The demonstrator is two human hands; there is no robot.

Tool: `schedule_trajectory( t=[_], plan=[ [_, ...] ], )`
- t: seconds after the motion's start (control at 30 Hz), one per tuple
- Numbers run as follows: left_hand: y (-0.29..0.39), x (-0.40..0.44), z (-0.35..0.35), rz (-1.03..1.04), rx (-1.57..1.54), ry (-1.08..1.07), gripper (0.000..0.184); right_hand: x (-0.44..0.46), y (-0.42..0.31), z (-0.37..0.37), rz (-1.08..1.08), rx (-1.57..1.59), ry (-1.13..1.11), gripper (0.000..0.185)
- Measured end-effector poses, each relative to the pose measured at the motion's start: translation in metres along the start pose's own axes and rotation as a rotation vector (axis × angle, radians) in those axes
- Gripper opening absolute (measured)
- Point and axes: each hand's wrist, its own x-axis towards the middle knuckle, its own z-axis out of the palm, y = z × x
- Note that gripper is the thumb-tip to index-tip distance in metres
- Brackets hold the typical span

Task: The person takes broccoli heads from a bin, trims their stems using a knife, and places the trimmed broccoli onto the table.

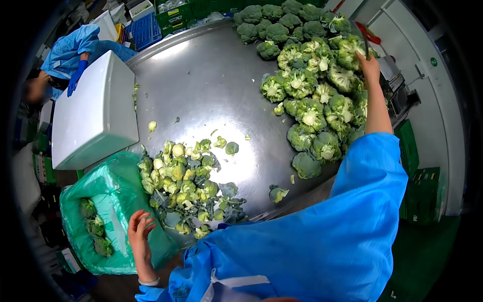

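Note:
My left hand is raised over the near edge of the green plastic bag, fingers curled loosely and apart, holding nothing. Several broccoli heads lie inside this bag. Stretched out to the far right, my right hand is closed on a thin dark blade, seemingly a knife. Its fingertips are at a broccoli head in the large pile, and part of the grip is hidden. Cut stems and small florets are heaped on the table beside the bag.
The metal table has a raised rim. A white box stands at its left edge, with a co-worker's blue-gloved hand on it. Green crates stand behind. One loose piece lies near the front edge.

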Motion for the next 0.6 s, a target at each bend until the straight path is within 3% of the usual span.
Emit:
schedule_trajectory(
  t=[0.1, 0.13, 0.2, 0.3, 0.33, 0.37, 0.4, 0.43, 0.5, 0.6],
  plan=[
    [0.007, -0.004, 0.001, -0.002, 0.017, 0.024, 0.033, -0.015, -0.009, 0.003, 0.019, 0.102, -0.092, 0.051],
    [0.004, -0.002, -0.005, 0.036, 0.024, 0.023, 0.032, -0.036, -0.023, 0.002, 0.058, 0.285, -0.122, 0.042],
    [-0.003, -0.002, -0.026, 0.09, 0.04, 0.079, 0.031, -0.071, -0.023, 0.02, -0.076, 0.338, -0.212, 0.04],
    [-0.002, -0.003, -0.08, 0.148, -0.075, 0.175, 0.034, -0.167, -0.04, 0.041, -0.217, 0.702, -0.498, 0.039],
    [0.01, -0.008, -0.09, 0.13, -0.099, 0.318, 0.035, -0.197, -0.035, 0.054, -0.423, 0.669, -0.511, 0.038],
    [0.011, -0.009, -0.115, 0.135, -0.071, 0.405, 0.036, -0.238, -0.055, 0.04, -0.366, 0.567, -0.661, 0.035],
    [0.009, -0.006, -0.144, 0.146, -0.042, 0.427, 0.037, -0.282, -0.077, 0.025, -0.496, 0.432, -0.664, 0.032],
    [0.005, -0.003, -0.175, 0.165, -0.059, 0.452, 0.036, -0.316, -0.073, 0.032, -0.57, 0.544, -0.745, 0.026],
    [-0.02, 0.012, -0.242, 0.121, 0.017, 0.655, 0.041, -0.378, -0.07, 0.036, -0.697, 0.597, -0.891, 0.019],
    [-0.063, 0.041, -0.342, 0.108, 0.569, 0.838, 0.056, -0.471, -0.093, 0.005, -0.502, 0.595, -1.138, 0.016]
  ],
)
